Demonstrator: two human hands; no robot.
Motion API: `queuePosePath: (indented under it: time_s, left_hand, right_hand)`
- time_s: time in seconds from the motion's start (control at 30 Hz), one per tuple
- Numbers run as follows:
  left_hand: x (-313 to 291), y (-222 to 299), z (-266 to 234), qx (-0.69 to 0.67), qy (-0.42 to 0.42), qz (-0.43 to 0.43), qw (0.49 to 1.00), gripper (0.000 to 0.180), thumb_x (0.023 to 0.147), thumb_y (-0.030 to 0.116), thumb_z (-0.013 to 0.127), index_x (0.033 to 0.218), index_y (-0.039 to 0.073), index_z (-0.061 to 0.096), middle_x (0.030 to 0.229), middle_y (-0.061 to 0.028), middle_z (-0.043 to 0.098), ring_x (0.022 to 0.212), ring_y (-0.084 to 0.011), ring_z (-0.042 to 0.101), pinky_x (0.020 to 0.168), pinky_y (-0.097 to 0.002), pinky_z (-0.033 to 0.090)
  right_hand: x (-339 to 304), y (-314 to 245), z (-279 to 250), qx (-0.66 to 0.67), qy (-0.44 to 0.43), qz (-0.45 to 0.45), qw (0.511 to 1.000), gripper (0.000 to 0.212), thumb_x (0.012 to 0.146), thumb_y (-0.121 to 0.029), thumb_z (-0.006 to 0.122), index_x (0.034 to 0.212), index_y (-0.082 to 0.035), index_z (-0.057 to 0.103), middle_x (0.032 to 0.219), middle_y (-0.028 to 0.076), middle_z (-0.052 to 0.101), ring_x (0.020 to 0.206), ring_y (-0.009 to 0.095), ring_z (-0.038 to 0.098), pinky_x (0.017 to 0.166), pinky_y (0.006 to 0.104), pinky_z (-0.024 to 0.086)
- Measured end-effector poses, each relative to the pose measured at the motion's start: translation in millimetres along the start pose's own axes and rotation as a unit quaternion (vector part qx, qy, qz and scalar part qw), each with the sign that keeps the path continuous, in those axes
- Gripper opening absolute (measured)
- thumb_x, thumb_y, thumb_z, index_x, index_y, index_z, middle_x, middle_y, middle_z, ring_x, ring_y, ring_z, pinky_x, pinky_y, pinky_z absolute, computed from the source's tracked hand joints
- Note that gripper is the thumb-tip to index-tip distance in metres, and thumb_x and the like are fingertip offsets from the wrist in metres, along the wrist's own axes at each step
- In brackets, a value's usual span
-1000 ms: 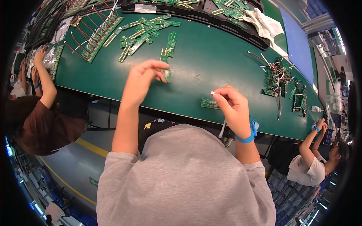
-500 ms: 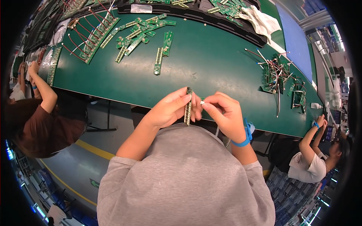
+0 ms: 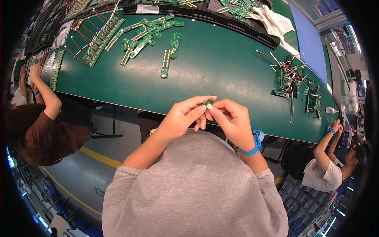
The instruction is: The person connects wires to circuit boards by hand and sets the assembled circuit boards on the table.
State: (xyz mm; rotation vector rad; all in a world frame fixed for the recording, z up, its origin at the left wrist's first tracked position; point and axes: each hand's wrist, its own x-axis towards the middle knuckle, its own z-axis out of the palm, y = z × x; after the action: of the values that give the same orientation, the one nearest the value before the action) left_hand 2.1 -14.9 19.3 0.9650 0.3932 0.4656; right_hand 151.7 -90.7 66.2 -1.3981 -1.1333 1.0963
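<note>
The green table [image 3: 225, 71] fills the view, with a black tray [image 3: 233, 28] along its far side, loose boards [image 3: 142, 46] heaped left of centre and wired boards [image 3: 282, 81] in a tangle to the right. Over the near edge, the left hand [image 3: 179, 118] is closed, thumb and fingers pinching a small green board [image 3: 208, 101]; the right hand [image 3: 233, 118] meets it, thumb and forefinger closed on a white piece [image 3: 209, 106] at the board's end. The board should be light and stiff, a little slick, its soldered face easily harmed, so it is best held by its long edges. The white piece looks feather-light, probably hard, easy to drop, and suits a fingertip pinch at its sides.
</note>
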Motion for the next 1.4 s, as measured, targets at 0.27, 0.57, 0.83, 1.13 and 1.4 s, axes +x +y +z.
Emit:
queuePosePath:
  time_s: [0.27, 0.57, 0.83, 1.13, 1.4]
  left_hand:
    - [-6, 5, 9, 0.258, 0.051, 0.098, 0.960, 0.032, 0.092, 0.007, 0.044, 0.123, 0.000, 0.046, 0.093, -0.0094, 0.060, 0.076, -0.0116, 0.060, 0.065, -0.0238, 0.047]
    - [-2, -1, 18, 0.421, 0.107, 0.214, 0.875, 0.033, 0.088, 0.001, 0.048, 0.121, 0.000, 0.050, 0.099, -0.0154, 0.062, 0.086, -0.0202, 0.063, 0.073, -0.0273, 0.049]
    - [-7, -4, 5, 0.344, 0.066, 0.105, 0.931, 0.038, 0.083, -0.002, 0.050, 0.121, -0.001, 0.047, 0.090, -0.0140, 0.064, 0.073, -0.0178, 0.063, 0.063, -0.0275, 0.047]
    - [-6, 8, 5, 0.192, 0.038, 0.035, 0.980, 0.022, 0.090, 0.006, 0.047, 0.109, -0.004, 0.052, 0.087, -0.0098, 0.067, 0.078, -0.0120, 0.064, 0.067, -0.0216, 0.048]
    - [5, 1, 1, 0.005, 0.060, -0.045, 0.997, 0.020, 0.093, 0.015, 0.045, 0.092, -0.004, 0.050, 0.083, -0.0142, 0.063, 0.076, -0.0206, 0.066, 0.067, -0.0257, 0.050]
  right_hand:
    - [-2, 4, -3, -0.050, 0.018, 0.008, 0.999, 0.008, 0.085, -0.002, 0.056, 0.084, 0.006, 0.057, 0.079, 0.007, 0.063, 0.074, 0.008, 0.059, 0.064, 0.0197, 0.047]
    - [-3, 13, 1, -0.135, 0.049, 0.003, 0.990, 0.010, 0.085, -0.003, 0.057, 0.079, 0.006, 0.055, 0.077, 0.008, 0.064, 0.070, 0.008, 0.058, 0.059, 0.0200, 0.046]
    - [3, 17, -2, -0.137, 0.019, -0.028, 0.990, 0.015, 0.084, -0.009, 0.058, 0.074, 0.002, 0.053, 0.066, 0.010, 0.057, 0.052, 0.012, 0.052, 0.046, 0.0250, 0.040]
    - [5, 6, -3, -0.139, -0.008, 0.013, 0.990, 0.017, 0.083, -0.011, 0.058, 0.074, 0.002, 0.053, 0.065, 0.012, 0.057, 0.050, 0.016, 0.054, 0.046, 0.0270, 0.041]
    - [3, -1, -17, -0.196, 0.056, -0.113, 0.972, 0.011, 0.077, -0.004, 0.057, 0.087, -0.002, 0.061, 0.090, 0.012, 0.058, 0.090, 0.025, 0.052, 0.078, 0.0321, 0.041]
